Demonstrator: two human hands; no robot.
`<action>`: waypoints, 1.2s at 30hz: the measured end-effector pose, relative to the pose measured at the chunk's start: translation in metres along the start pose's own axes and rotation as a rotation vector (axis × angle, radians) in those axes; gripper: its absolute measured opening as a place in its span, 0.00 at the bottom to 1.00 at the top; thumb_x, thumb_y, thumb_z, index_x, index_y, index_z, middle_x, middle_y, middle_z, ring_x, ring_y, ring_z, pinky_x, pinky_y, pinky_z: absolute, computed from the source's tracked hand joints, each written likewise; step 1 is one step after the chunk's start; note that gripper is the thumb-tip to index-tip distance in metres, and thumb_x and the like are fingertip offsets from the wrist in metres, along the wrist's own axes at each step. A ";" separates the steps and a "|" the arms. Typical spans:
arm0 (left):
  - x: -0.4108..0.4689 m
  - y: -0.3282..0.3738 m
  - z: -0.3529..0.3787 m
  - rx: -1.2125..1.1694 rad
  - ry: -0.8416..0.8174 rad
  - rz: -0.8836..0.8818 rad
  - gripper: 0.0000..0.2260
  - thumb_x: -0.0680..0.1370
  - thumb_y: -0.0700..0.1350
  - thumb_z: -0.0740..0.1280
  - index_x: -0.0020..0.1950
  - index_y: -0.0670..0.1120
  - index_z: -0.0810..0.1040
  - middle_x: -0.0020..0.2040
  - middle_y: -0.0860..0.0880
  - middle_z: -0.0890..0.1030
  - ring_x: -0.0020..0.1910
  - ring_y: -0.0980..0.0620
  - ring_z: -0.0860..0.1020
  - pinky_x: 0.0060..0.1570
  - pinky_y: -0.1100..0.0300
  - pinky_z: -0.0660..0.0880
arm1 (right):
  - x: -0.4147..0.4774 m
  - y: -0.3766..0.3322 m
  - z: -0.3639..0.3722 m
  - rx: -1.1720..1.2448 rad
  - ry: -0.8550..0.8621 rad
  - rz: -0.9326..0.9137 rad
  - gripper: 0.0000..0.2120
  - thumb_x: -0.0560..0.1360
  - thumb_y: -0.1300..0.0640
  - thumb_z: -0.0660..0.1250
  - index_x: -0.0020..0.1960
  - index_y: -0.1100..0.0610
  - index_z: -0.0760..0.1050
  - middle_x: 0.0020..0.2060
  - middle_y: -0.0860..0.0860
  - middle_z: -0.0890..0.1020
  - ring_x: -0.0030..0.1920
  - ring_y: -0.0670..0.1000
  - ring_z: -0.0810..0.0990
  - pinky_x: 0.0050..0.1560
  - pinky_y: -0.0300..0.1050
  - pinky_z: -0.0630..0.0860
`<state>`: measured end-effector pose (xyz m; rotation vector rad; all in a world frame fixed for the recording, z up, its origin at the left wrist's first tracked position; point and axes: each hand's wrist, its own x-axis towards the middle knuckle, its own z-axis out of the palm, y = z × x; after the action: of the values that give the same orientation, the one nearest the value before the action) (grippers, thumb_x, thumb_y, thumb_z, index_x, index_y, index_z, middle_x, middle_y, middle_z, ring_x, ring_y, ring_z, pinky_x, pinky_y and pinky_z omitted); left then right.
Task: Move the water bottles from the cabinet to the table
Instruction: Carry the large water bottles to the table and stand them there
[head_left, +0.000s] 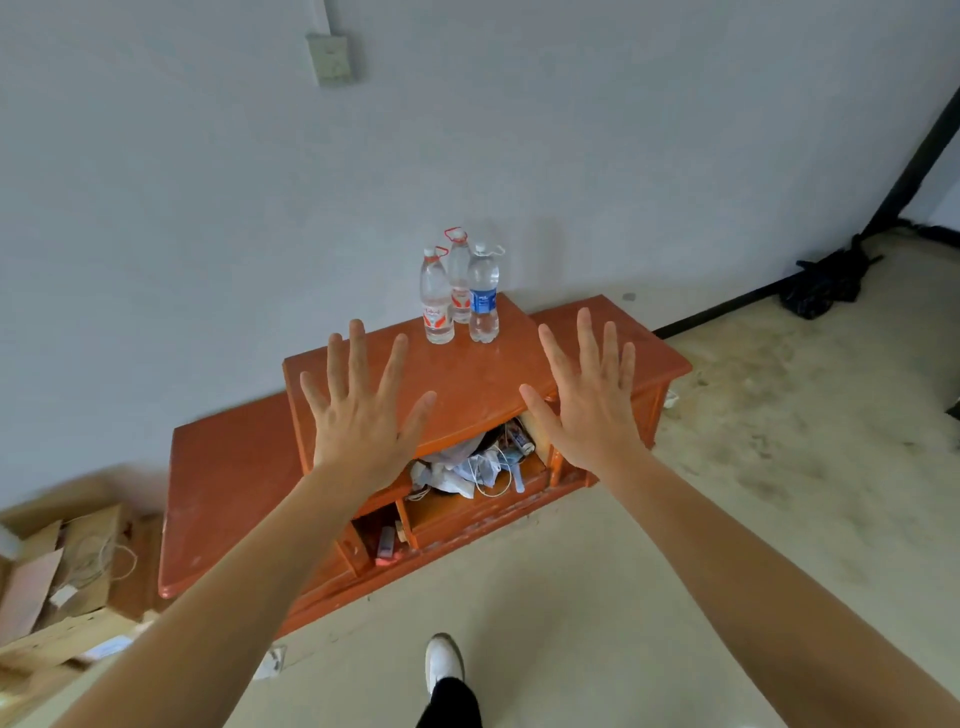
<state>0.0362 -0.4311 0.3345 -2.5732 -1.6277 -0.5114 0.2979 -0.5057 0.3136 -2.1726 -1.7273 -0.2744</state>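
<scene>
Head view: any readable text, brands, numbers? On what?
No text reads clearly.
Front red-label bottle: print blurred.
Rear red-label bottle: print blurred.
Blue-label bottle: white marking, too small.
Can in the cabinet: print blurred.

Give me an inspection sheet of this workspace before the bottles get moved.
Surface: orange wooden cabinet, raised middle top; no table in view.
Job's things: front red-label bottle, rear red-label bottle and blue-label bottle upright, clustered at the back of the top.
Clutter: cloth and bags stuffed into the open compartment below.
Hands: left hand and right hand open, fingers spread, holding nothing, short of the bottles.
Cables: white cable among the clutter; thin wire on the cardboard at left.
Surroundings: pale wall, concrete floor, black bag by the wall at right.
</scene>
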 end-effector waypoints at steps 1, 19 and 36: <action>0.025 -0.006 0.016 -0.007 -0.009 -0.011 0.33 0.80 0.68 0.44 0.82 0.56 0.44 0.81 0.45 0.36 0.80 0.40 0.37 0.74 0.29 0.46 | 0.027 0.005 0.017 0.001 -0.016 0.003 0.36 0.82 0.32 0.49 0.83 0.45 0.43 0.82 0.58 0.41 0.80 0.68 0.41 0.77 0.71 0.42; 0.429 -0.007 0.196 -0.049 -0.226 0.066 0.34 0.77 0.68 0.37 0.81 0.57 0.36 0.81 0.46 0.33 0.80 0.41 0.36 0.74 0.31 0.44 | 0.393 0.103 0.182 -0.012 -0.053 0.097 0.36 0.82 0.31 0.49 0.83 0.44 0.41 0.82 0.58 0.41 0.80 0.69 0.44 0.77 0.71 0.46; 0.530 0.017 0.368 -0.187 -0.715 -0.397 0.37 0.81 0.59 0.62 0.83 0.52 0.44 0.83 0.47 0.43 0.81 0.40 0.47 0.75 0.34 0.54 | 0.634 0.150 0.386 0.443 -0.536 -0.211 0.38 0.76 0.26 0.57 0.75 0.50 0.65 0.69 0.55 0.76 0.67 0.59 0.76 0.64 0.55 0.77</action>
<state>0.3491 0.1028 0.1507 -2.7454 -2.4286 0.3244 0.5687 0.1860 0.1662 -1.8313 -2.0456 0.6409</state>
